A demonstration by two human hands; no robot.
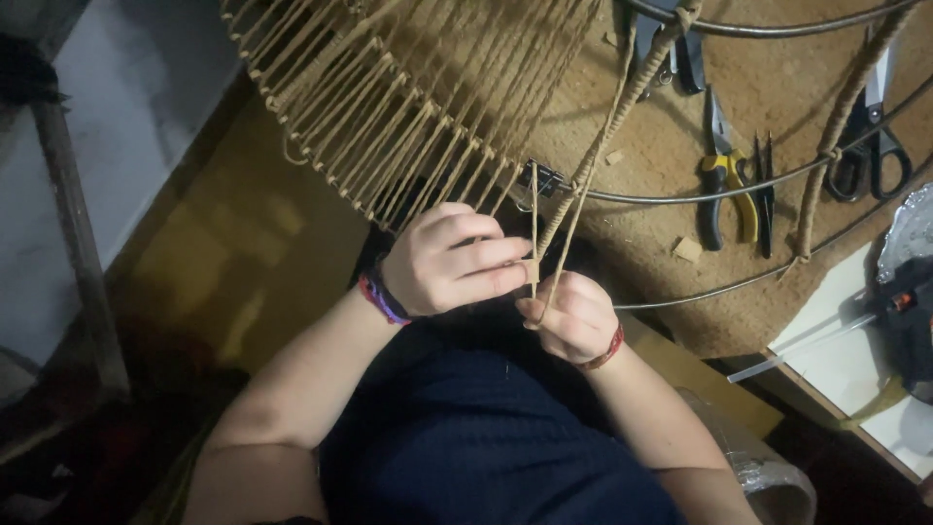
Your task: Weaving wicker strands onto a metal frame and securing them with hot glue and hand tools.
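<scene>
Left hand [449, 261] and right hand [573, 319], both closed, pinch tan cord strands [573, 209] running up from the grip to a wire frame ring [680, 194]; woven cords [389, 107] lie above-left; pliers [724, 175], apparently, beyond.

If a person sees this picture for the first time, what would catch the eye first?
Probably the two hands at the centre: the left hand and right hand pinch tan cords from a wire frame half wrapped in cord. To the right, yellow-handled pliers and black scissors lie on a brown mat.
</scene>
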